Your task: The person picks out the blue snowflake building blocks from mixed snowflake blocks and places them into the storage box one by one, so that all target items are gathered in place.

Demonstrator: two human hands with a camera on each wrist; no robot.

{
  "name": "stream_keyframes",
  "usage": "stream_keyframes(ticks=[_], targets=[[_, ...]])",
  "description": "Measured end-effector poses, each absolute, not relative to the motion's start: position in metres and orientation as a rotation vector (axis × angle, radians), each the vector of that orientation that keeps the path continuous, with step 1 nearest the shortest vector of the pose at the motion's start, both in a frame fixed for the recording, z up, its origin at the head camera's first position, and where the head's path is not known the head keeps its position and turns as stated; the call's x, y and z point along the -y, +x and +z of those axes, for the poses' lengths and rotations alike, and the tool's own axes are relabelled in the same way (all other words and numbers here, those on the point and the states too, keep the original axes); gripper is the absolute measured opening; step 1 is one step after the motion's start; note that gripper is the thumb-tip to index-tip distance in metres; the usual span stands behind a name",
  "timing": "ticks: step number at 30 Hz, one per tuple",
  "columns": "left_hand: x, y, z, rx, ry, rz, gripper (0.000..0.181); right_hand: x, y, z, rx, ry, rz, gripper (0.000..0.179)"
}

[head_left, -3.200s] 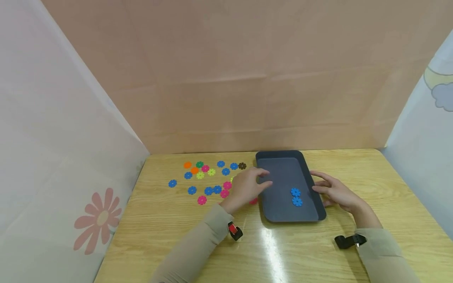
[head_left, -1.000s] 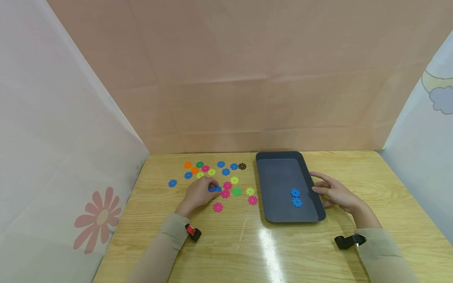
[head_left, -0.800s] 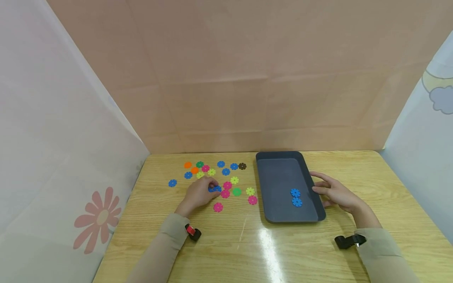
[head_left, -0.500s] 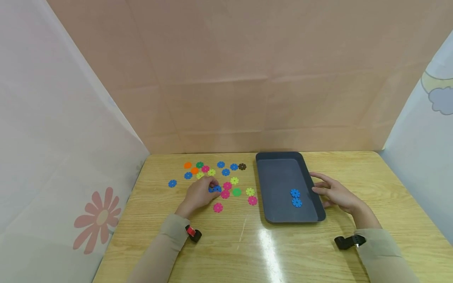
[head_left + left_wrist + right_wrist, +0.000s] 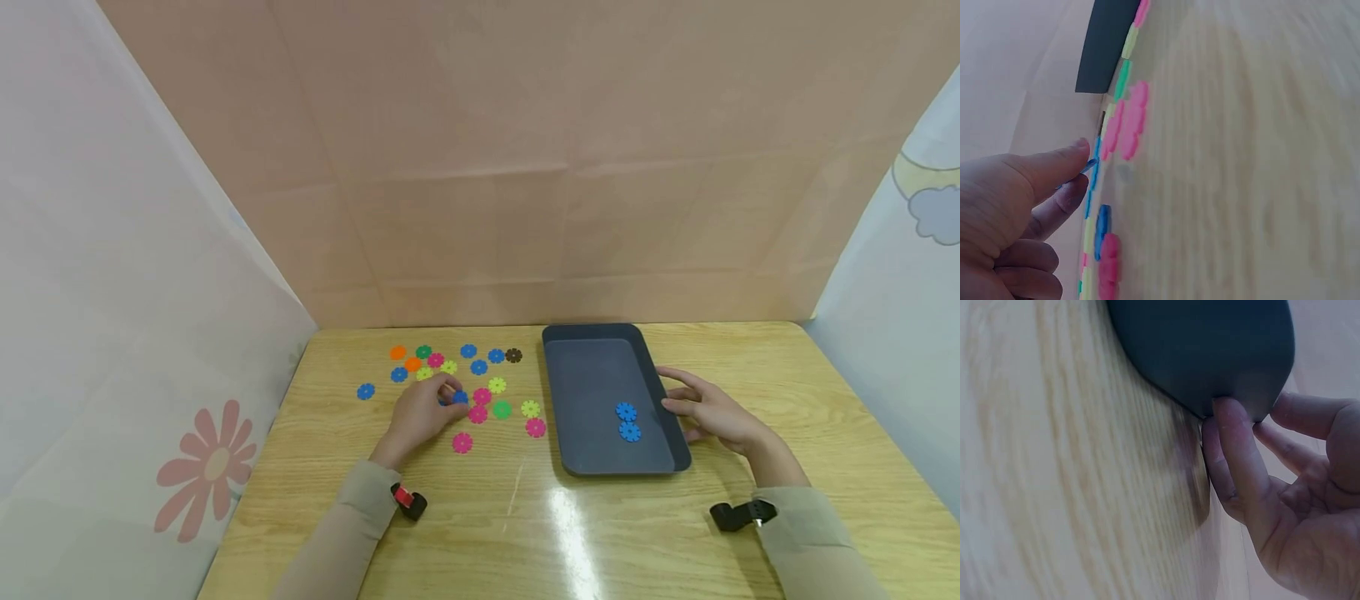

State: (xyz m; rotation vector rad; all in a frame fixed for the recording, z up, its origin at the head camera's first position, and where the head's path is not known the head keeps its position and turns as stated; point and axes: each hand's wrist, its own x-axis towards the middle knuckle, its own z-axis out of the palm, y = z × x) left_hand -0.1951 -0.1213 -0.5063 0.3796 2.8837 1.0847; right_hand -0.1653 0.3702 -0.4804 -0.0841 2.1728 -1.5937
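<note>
In the head view my left hand is over the loose flower-shaped discs left of the tray. Its thumb and index finger pinch a blue flower-shaped disc; the left wrist view shows this disc tilted between the fingertips, above the table. Another blue disc lies beneath that hand beside a pink disc. Fingertips of my right hand touch the right side of the dark grey tray, with the fingers fairly extended. Two blue discs lie together inside the tray.
Around the left hand lie several flat discs: pink, yellow, green, orange, blue and brown. A tan backdrop closes off the table's far edge.
My left hand has moved left from the tray's left edge to the discs. In the last half second it has raised a blue disc slightly. My right hand has stayed at the tray.
</note>
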Motion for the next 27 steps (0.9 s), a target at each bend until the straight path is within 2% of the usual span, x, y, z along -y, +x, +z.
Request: stream_keyframes(ticks=[11, 27], targets=[[0.1, -0.197, -0.485, -2.811, 0.438, 1.226, 0.025, -0.369, -0.166, -0.48, -2.169, -0.089, -1.602, 0.076], [0.03, -0.205, -0.474, -2.709, 0.611, 1.274, 0.025, -0.367, -0.166, -0.483, -2.159, -0.078, -1.616, 0.075]])
